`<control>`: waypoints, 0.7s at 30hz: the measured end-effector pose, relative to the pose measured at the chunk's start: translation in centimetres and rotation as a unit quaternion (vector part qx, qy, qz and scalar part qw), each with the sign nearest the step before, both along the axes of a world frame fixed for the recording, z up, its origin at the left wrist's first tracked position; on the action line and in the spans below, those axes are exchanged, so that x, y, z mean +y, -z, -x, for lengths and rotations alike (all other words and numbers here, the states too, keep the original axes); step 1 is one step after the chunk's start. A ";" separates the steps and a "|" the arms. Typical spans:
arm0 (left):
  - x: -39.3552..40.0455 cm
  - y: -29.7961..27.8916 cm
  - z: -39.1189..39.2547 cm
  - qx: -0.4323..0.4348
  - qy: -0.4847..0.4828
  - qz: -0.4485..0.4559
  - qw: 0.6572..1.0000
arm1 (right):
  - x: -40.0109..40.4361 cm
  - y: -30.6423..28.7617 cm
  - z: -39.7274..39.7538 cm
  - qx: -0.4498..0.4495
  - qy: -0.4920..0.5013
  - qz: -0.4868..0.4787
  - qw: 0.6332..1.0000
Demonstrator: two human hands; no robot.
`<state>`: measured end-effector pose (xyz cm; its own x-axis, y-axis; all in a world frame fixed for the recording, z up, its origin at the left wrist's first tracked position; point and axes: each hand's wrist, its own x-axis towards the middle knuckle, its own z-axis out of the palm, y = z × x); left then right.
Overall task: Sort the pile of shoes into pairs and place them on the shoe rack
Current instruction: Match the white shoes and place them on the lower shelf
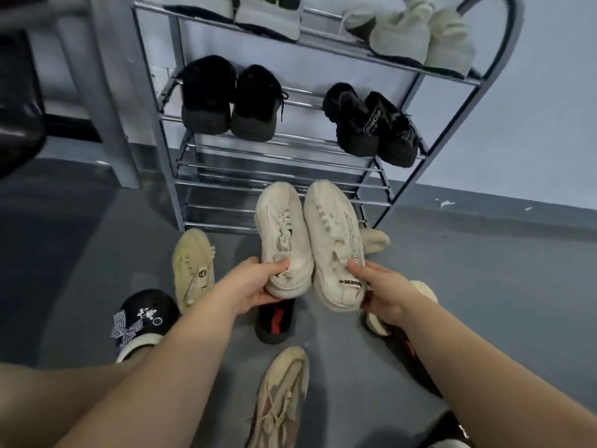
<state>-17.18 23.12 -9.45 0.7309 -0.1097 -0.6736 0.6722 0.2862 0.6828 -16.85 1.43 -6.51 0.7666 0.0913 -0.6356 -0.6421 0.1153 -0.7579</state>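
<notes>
Left to right: black clog (pixel 147 313) and yellowish sneaker (pixel 193 265) on grey floor (pixel 484 270). Left hand (pixel 250 284), fingers curled round heel of one cream sneaker (pixel 281 234); right hand (pixel 381 294) gripping heel of matching cream sneaker (pixel 336 240). Both held side by side, touching, before shoe rack (pixel 274 176), toes toward lower shelves.

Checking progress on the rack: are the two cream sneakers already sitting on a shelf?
No, the left hand and right hand each hold one cream sneaker above the floor.
</notes>
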 end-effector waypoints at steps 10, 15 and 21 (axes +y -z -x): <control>8.5 -0.7 -3.0 -0.022 -0.104 0.014 0.994 | 9.6 -0.7 -6.2 -0.007 -0.059 0.027 0.998; 10.9 -0.4 -6.5 -0.067 -0.128 -0.019 0.989 | 11.9 -0.1 -10.2 -0.017 -0.051 0.033 0.998; 12.7 0.5 -10.8 -0.134 -0.153 -0.107 0.973 | 14.5 1.1 -14.8 -0.047 -0.049 0.026 0.997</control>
<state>-6.38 35.83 -9.99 0.8602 0.2617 -0.4376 0.3676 0.2766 0.8879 -2.07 15.92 -7.57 0.8116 0.1374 -0.5679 -0.5750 0.0149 -0.8180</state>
